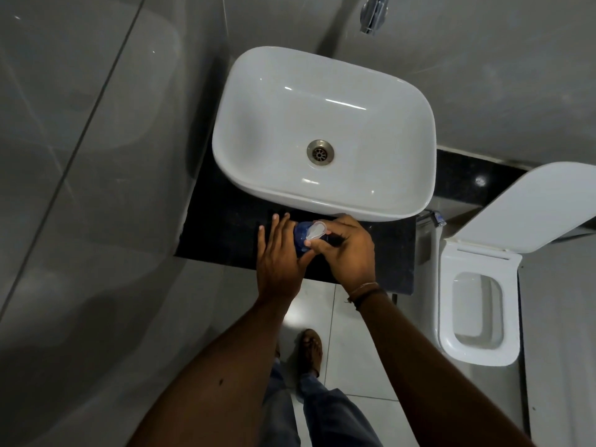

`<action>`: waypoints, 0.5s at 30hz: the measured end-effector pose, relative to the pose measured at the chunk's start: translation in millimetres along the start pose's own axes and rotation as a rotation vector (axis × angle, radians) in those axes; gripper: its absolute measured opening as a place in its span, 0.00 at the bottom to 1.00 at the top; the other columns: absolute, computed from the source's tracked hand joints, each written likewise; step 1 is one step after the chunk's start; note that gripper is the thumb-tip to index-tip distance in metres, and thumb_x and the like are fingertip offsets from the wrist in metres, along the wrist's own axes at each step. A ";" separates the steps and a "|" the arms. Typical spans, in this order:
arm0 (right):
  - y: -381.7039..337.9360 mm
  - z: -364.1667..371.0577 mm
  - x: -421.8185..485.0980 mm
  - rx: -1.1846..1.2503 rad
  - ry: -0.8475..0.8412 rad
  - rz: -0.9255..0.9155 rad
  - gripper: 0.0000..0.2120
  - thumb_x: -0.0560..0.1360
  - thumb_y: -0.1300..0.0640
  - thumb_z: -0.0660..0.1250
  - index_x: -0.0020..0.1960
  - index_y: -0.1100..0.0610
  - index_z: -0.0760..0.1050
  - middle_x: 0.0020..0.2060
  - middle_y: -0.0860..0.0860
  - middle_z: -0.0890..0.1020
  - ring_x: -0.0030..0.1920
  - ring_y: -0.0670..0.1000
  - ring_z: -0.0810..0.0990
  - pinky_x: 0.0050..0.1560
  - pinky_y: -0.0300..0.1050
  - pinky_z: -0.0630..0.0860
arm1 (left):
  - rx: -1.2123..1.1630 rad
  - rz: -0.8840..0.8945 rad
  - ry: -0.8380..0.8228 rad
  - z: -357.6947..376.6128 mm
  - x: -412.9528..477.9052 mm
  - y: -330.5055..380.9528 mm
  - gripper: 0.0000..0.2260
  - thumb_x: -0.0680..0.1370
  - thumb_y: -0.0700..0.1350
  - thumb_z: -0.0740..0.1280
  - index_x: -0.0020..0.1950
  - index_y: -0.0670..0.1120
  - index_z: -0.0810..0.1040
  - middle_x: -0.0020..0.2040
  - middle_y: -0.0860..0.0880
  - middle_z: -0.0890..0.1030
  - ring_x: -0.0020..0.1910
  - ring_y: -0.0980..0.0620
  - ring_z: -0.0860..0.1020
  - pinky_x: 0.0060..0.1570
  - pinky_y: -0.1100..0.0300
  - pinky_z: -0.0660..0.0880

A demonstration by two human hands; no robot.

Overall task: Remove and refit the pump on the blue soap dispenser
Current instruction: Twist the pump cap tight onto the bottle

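Note:
The blue soap dispenser stands on the black counter, just in front of the sink. Its white pump sits on top, seen from above. My left hand wraps the bottle's left side, fingers stretched along it and thumb under it on the near side. My right hand comes in from the right with thumb and fingers closed around the pump. Most of the bottle body is hidden between the two hands.
A white basin sits on the black stone counter, with a chrome tap on the wall above. An open white toilet stands at the right. Grey tiled walls close in on the left; my legs and sandalled foot are below.

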State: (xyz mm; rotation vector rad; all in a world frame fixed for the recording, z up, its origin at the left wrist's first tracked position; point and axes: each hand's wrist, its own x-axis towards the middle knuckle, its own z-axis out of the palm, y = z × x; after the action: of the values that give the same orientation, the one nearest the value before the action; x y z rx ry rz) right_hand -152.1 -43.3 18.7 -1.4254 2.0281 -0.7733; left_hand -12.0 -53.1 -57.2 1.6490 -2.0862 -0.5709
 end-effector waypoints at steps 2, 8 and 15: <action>-0.3 3.4 -4.2 0.007 0.051 0.003 0.17 0.69 0.51 0.83 0.57 0.47 0.86 0.48 0.39 0.79 0.46 0.36 0.79 0.51 0.30 0.75 | 0.006 0.017 -0.005 -0.4 0.9 -0.9 0.35 0.80 0.65 0.57 0.75 0.38 0.69 0.77 0.41 0.71 0.81 0.43 0.62 0.81 0.40 0.54; -14.7 -5.4 -11.7 0.053 0.056 0.017 0.33 0.63 0.44 0.85 0.66 0.51 0.83 0.56 0.45 0.84 0.55 0.43 0.83 0.60 0.41 0.83 | 0.013 0.031 0.053 -0.9 -0.3 0.3 0.28 0.82 0.56 0.58 0.74 0.37 0.71 0.75 0.40 0.74 0.79 0.41 0.65 0.79 0.38 0.59; -45.0 -6.1 -32.8 0.126 0.230 0.052 0.36 0.62 0.31 0.81 0.62 0.53 0.86 0.48 0.46 0.87 0.48 0.44 0.86 0.53 0.36 0.83 | 0.095 0.042 0.011 2.8 -2.1 -2.8 0.24 0.86 0.54 0.57 0.75 0.40 0.71 0.76 0.42 0.73 0.81 0.43 0.62 0.80 0.40 0.56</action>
State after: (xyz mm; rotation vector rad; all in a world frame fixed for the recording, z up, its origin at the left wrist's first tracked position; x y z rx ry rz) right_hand -117.9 -23.6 58.4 -1.2566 2.1347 -1.0646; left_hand -10.9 -51.5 -61.3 1.6517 -2.1653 -0.4548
